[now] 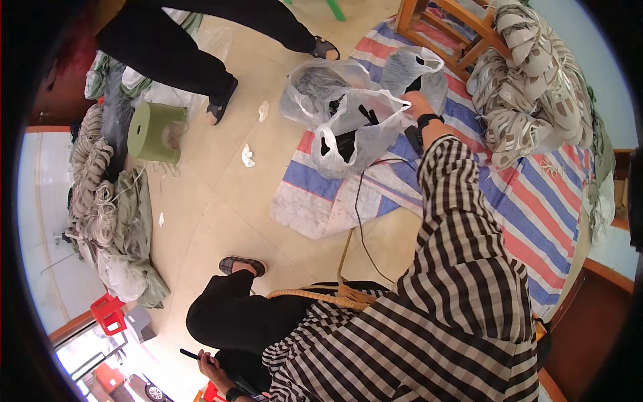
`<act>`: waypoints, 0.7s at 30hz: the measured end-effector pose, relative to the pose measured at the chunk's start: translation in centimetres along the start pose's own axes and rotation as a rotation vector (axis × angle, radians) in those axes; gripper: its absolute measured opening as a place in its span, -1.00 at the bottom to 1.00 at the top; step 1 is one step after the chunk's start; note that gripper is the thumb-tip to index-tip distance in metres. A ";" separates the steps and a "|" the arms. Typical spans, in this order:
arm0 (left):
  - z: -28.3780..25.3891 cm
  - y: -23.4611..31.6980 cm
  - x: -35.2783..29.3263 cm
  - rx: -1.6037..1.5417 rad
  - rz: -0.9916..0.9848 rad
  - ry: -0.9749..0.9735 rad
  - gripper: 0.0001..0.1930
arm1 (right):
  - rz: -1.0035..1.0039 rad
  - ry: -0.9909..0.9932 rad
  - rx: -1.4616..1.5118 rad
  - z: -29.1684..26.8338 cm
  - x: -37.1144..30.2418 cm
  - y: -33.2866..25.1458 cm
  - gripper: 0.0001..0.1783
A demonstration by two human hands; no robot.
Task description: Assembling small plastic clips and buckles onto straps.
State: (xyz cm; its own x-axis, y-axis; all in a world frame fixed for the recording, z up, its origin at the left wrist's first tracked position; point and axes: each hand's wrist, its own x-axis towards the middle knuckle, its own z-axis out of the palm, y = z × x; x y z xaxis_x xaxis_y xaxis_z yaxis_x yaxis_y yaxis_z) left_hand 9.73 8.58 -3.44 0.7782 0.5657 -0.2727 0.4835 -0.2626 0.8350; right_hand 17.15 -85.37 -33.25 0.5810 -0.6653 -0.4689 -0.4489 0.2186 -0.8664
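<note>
My right arm, in a black-and-beige checked sleeve, stretches out to the clear plastic bags. My right hand point(418, 106), with a black wristband, is closed at the edge of an open clear plastic bag point(375, 144) holding black items; its fingertips are partly hidden. Two more clear bags, one on the left point(315, 90) and one behind point(429, 90), stand against it. Low on the left, my left hand point(209, 367) is closed around a slim black stick-like thing point(188, 353), whose kind I cannot make out.
A striped red, white and blue sheet point(536, 214) covers the floor, with a dark cable point(358, 208) across its edge. Bundled beige shoe parts point(529, 87) are heaped beside a wooden stool point(455, 27). A person in black trousers point(167, 53) stands near a green stool point(151, 130).
</note>
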 end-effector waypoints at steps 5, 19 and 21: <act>-0.3 1.1 -1.9 0.008 -0.019 0.052 -0.70 | -0.350 -0.115 -0.086 5.2 0.0 -1.1 -0.36; -0.2 0.4 -1.7 0.023 0.008 0.056 -0.70 | -0.501 0.169 -0.733 10.7 0.0 -2.7 -0.67; 0.8 0.6 -1.8 0.002 0.032 0.051 -0.75 | -0.420 0.283 -0.665 7.6 1.0 -2.5 -0.73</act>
State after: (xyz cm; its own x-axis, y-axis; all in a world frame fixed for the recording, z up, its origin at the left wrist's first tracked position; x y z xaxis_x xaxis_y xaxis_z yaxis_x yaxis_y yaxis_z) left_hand 8.92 6.77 -2.77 0.7721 0.5958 -0.2211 0.4595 -0.2831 0.8419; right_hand 24.00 -81.09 -32.88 0.6367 -0.7710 0.0084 -0.5915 -0.4954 -0.6362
